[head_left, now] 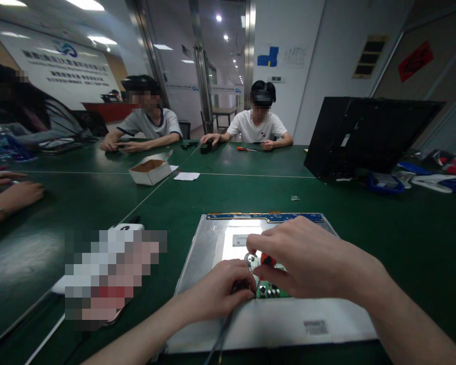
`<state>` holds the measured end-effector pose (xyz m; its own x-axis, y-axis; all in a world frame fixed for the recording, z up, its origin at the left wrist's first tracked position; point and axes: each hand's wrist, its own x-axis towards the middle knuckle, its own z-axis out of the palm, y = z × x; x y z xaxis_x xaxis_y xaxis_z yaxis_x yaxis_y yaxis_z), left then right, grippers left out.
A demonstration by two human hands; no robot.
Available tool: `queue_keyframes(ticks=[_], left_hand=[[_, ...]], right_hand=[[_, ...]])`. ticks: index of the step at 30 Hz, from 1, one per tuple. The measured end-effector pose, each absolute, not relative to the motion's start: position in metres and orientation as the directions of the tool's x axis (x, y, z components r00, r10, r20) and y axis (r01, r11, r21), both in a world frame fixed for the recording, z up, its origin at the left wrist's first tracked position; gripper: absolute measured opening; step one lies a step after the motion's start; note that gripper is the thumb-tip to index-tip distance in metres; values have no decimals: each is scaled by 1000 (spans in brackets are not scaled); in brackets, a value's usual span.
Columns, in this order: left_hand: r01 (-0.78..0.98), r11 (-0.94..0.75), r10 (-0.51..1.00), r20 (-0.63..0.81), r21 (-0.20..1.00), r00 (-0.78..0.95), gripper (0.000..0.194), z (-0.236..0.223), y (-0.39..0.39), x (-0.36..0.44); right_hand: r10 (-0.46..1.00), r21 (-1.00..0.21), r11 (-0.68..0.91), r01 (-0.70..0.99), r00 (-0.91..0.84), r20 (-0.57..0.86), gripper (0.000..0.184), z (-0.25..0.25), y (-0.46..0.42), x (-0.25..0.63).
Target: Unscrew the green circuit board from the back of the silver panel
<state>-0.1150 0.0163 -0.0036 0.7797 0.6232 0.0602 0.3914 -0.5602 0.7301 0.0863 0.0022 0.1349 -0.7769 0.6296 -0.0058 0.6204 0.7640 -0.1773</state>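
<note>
Here's the panel (281, 324) on the table (228, 195), circuit board (275, 293) on it, right below left hand (230, 286) and right hand (300, 256); box (151, 172) ahead left, monitor (365, 134) ahead right!

green table (228, 195) with pale seams, silver panel (277, 324) flat beneath both grips, left (220, 289) and right (307, 258), pixelated items (114, 274) left of the left grip, open white box (150, 174) and paper slip (187, 176) beyond it, black casing (365, 137) beyond the right grip

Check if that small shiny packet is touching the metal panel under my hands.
Apart. The head view shows a strip of green tabletop between the packet and the far edge of the metal panel.
</note>
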Motion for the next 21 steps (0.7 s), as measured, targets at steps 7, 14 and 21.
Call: queue_keyframes(ticks=[7,14,21], left_hand=[[377,-550,614,54,745,788,6,-5,17,-115],[379,-547,619,56,746,784,8,-5,17,-116],[385,-547,626,56,743,778,7,-7,17,-115]], right_hand=[[565,-219,805,552,-825,-6,15,135,-1,90],[611,-205,774,599,-791,-4,4,135,1,87],[613,-208,772,600,-790,-4,7,133,1,88]])
